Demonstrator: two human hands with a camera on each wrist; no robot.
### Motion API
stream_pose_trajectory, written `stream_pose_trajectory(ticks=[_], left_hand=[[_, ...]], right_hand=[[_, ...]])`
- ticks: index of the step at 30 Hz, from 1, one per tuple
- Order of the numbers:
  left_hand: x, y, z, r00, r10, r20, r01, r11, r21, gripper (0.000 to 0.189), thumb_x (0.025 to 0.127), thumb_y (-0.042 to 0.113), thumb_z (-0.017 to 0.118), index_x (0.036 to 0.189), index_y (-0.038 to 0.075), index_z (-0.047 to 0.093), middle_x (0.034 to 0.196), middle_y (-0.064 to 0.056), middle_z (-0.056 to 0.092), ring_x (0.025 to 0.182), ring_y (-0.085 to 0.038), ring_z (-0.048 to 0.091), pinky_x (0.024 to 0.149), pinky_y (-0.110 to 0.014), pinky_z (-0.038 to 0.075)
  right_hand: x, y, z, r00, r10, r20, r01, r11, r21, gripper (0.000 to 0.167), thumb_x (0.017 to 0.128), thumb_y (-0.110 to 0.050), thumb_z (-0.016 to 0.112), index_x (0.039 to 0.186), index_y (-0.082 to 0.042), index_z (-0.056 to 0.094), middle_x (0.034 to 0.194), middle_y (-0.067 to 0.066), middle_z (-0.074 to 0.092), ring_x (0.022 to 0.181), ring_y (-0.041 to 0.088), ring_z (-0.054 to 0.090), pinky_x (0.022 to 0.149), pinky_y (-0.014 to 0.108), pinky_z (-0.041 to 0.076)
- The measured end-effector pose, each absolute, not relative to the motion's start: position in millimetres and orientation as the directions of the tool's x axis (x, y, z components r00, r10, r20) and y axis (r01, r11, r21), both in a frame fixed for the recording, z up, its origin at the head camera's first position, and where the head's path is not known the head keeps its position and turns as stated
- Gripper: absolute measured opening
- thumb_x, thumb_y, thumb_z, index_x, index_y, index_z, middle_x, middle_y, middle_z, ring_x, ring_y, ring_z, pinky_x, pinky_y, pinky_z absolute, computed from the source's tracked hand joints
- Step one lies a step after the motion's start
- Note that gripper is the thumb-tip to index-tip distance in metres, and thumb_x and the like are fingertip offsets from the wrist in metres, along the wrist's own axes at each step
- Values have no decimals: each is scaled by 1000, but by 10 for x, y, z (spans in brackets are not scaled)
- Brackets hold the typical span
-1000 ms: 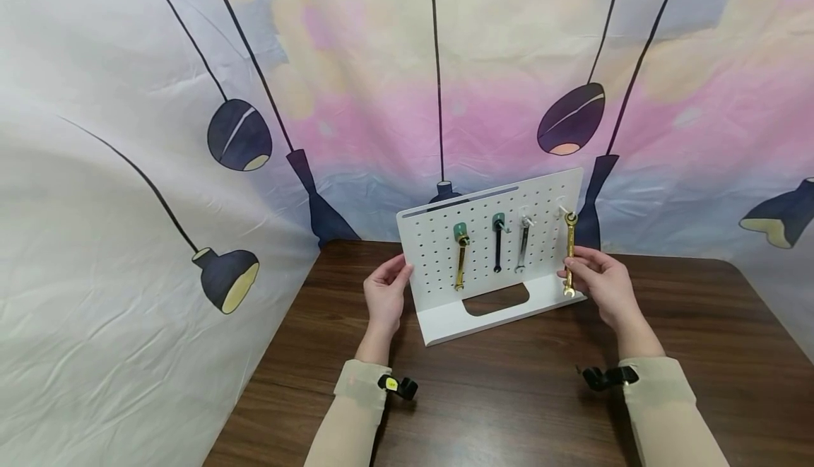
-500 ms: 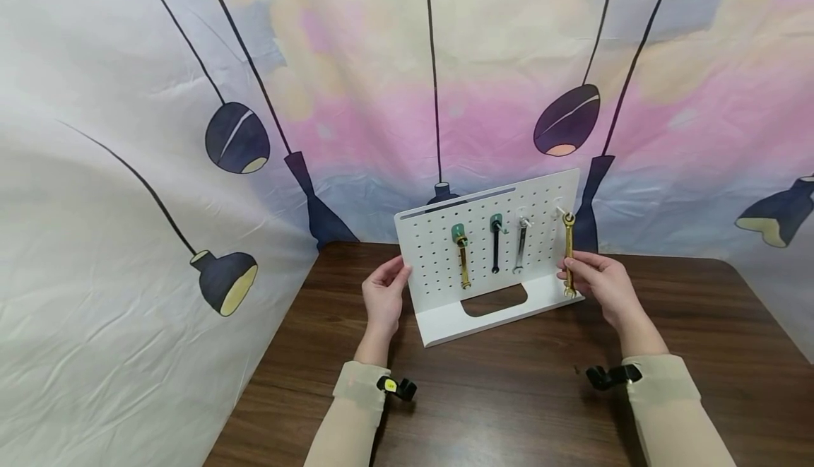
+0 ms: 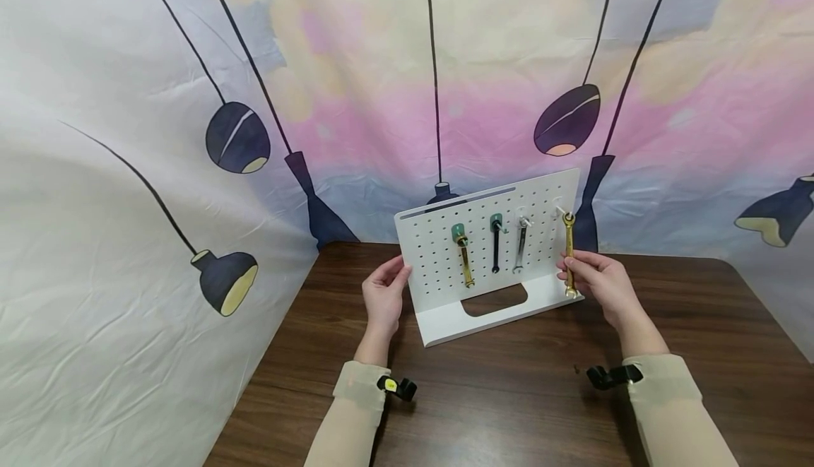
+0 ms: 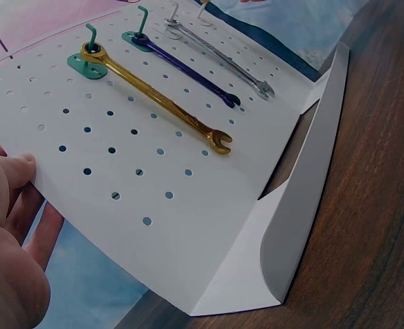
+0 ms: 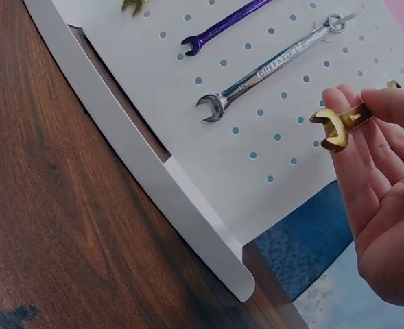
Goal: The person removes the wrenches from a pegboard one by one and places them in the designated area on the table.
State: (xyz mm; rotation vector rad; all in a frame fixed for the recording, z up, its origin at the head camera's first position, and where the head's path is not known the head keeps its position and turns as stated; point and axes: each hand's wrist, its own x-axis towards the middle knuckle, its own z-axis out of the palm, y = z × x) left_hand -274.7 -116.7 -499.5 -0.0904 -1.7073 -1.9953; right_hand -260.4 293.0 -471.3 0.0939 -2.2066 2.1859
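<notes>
A white pegboard stand (image 3: 420, 258) is set at an angle on the table. My left hand (image 3: 384, 294) pinches its left edge, thumb in front and fingers behind, as the left wrist view also shows. At the right side, my right hand (image 3: 604, 287) holds a gold wrench (image 5: 337, 130) between thumb and fingers near its open end. That wrench's ring end is up at a hook (image 3: 559, 210) on the board. Three other wrenches hang from hooks: another gold one (image 4: 160, 92) on the left, a dark purple one (image 4: 188, 68), then a silver one (image 5: 274, 65).
The stand's base (image 3: 441, 324) has a wide cutout and rests on a dark wood table (image 3: 509, 396). Behind the table hangs a cloth backdrop (image 3: 381, 85) printed with lamps. Black straps (image 3: 613, 376) with small cameras circle both sleeves.
The lower end of the left gold wrench has swung to the right. Both hands keep their holds, and the stand appears only slightly shifted along with the whole view.
</notes>
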Motion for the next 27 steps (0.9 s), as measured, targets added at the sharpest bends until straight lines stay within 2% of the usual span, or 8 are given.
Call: stream_pose_trajectory(ticks=[5, 11, 14, 20, 27], left_hand=[[-2747, -1165, -4995, -867, -331, 373, 420, -82, 904, 22, 93, 2, 84, 115, 1, 82, 99, -5, 80, 82, -10, 69, 71, -22, 59], [-2750, -1164, -4992, -866, -336, 371, 420, -87, 903, 23, 92, 1, 84, 114, -2, 81, 98, -7, 80, 81, -10, 69, 70, -22, 59], [-2753, -1164, -4992, -867, -338, 367, 418, -92, 904, 23, 92, 1, 84, 114, -3, 81, 98, -9, 80, 80, -11, 69, 70, -22, 59], [-2744, -1163, -4984, -869, -344, 357, 411, -97, 906, 24, 91, 0, 85, 114, -4, 80, 100, -14, 79, 80, -11, 69, 70, -21, 59], [-2751, -1165, -4990, -871, -334, 361, 413, -97, 905, 23, 92, 2, 85, 114, -2, 81, 98, -9, 80, 80, -10, 68, 70, -21, 58]], right_hand=[[-2589, 2928, -4711, -997, -6, 81, -80, -30, -996, 31, 106, -24, 72, 131, -6, 72, 102, -8, 81, 85, 5, 77, 70, 20, 59], [-2584, 2933, -4712, -995, -18, 93, -91, -103, -991, 42, 106, -16, 71, 141, 3, 60, 106, -10, 81, 86, 8, 78, 71, 22, 61], [-2588, 2935, -4709, -995, -23, 96, -92, -118, -989, 41, 106, -15, 71, 141, 4, 59, 106, -10, 81, 86, 8, 78, 70, 22, 61], [-2601, 2933, -4703, -994, -31, 107, -102, -139, -985, 28, 106, -15, 70, 133, -6, 66, 107, -8, 81, 85, 7, 78, 70, 22, 61], [-2601, 2925, -4680, -992, -21, 126, -122, -137, -983, 43, 106, -17, 71, 140, 5, 58, 109, -6, 81, 84, 7, 78, 67, 22, 61]])
